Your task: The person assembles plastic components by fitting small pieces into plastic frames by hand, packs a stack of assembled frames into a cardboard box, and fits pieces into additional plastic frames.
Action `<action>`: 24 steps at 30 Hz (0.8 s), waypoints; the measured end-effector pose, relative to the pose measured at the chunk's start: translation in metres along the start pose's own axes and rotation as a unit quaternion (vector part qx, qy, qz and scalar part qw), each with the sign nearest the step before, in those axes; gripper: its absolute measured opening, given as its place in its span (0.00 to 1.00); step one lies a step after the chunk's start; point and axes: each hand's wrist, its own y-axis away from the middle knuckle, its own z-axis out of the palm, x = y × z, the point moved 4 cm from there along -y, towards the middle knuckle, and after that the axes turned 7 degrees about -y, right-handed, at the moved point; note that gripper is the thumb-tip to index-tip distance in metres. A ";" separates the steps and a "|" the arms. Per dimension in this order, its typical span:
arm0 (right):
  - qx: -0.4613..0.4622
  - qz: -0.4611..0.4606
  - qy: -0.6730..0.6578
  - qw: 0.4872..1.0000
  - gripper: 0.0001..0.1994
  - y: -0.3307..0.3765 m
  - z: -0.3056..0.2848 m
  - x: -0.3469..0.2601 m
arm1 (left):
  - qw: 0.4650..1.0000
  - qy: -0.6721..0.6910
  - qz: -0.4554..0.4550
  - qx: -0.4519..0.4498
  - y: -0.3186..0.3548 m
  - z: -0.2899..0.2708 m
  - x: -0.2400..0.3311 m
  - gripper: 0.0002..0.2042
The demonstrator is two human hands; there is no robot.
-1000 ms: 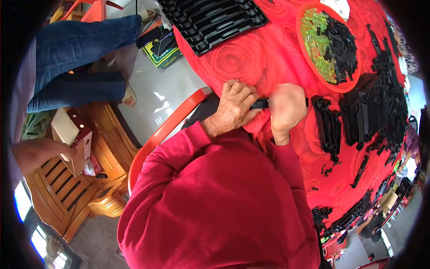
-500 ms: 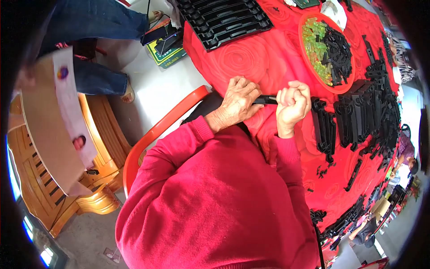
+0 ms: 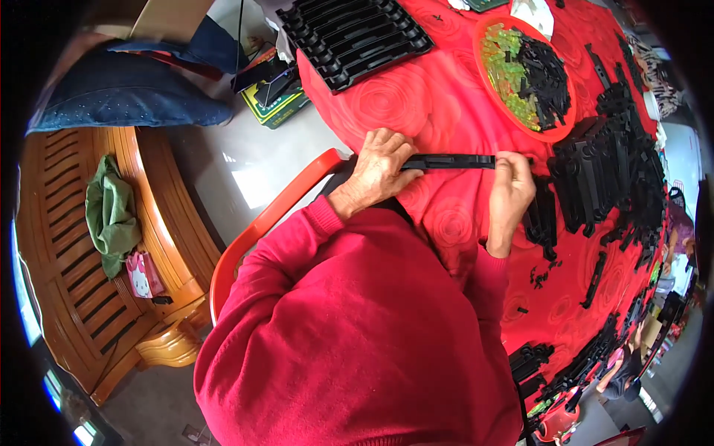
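A long, narrow black plastic strip (image 3: pixel 454 161) lies level between my two hands, above the red tablecloth. My left hand (image 3: pixel 381 165) is closed around its left end, which the fingers cover. At the other end, my right hand (image 3: pixel 512 189) pinches the tip with thumb and fingers. Just right of that hand lies a pile of black plastic parts (image 3: pixel 595 175). Beyond it stands an orange-red basin (image 3: pixel 572 111) holding small yellow-green pieces (image 3: pixel 500 63) and small black pieces (image 3: pixel 543 74).
A ribbed black tray (image 3: pixel 357 41) rests at the table's far left edge. A red chair arm (image 3: pixel 260 215) curves beside my left forearm. Farther left is a wooden bench (image 3: pixel 167 223) with a green cloth (image 3: pixel 111 212). More black parts (image 3: pixel 580 364) lie at the near right.
My right hand has moved right along the strip, baring more of it. At left, a person carrying a large panel has shifted, uncovering the bench and green cloth.
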 end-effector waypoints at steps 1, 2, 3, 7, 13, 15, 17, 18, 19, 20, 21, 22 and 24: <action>-0.030 0.058 -0.035 0.997 0.04 0.006 0.001 0.009 | 1.000 -0.010 0.004 0.021 0.000 -0.005 0.001 0.17; -0.042 0.057 -0.006 0.997 0.04 0.014 0.002 0.015 | 0.999 -0.021 0.008 0.043 0.001 -0.011 0.002 0.17; -0.054 0.062 -0.010 0.997 0.04 0.021 0.005 0.018 | 0.998 -0.036 0.033 0.041 0.002 -0.016 0.006 0.18; -0.088 0.071 -0.007 0.994 0.05 0.035 0.024 0.017 | 0.990 -0.086 0.107 0.010 0.003 -0.018 0.017 0.18; -0.133 0.050 0.092 0.986 0.08 0.038 0.036 0.012 | 0.983 -0.120 0.137 -0.033 0.002 -0.003 0.009 0.17; -0.140 0.053 0.103 0.983 0.08 0.038 0.038 0.010 | 0.983 -0.118 0.138 -0.035 0.001 -0.002 0.008 0.17; -0.139 0.029 0.099 0.985 0.07 0.038 0.040 0.009 | 0.983 -0.117 0.131 -0.048 0.000 -0.003 0.008 0.16; -0.137 0.031 0.101 0.985 0.07 0.037 0.039 0.009 | 0.983 -0.115 0.133 -0.049 -0.001 -0.003 0.009 0.16; -0.140 0.034 0.092 0.985 0.07 0.036 0.040 0.009 | 0.983 -0.120 0.132 -0.052 -0.001 -0.003 0.009 0.16; -0.143 0.038 0.084 0.985 0.07 0.035 0.041 0.009 | 0.982 -0.126 0.131 -0.055 -0.001 -0.004 0.009 0.16; -0.142 0.037 0.084 0.986 0.07 0.035 0.041 0.009 | 0.982 -0.125 0.132 -0.054 -0.003 -0.004 0.010 0.16; -0.141 0.035 0.083 0.986 0.07 0.035 0.042 0.010 | 0.981 -0.131 0.127 -0.063 -0.003 -0.004 0.011 0.16; -0.141 0.033 0.082 0.986 0.07 0.035 0.044 0.009 | 0.981 -0.136 0.122 -0.072 -0.003 -0.003 0.012 0.16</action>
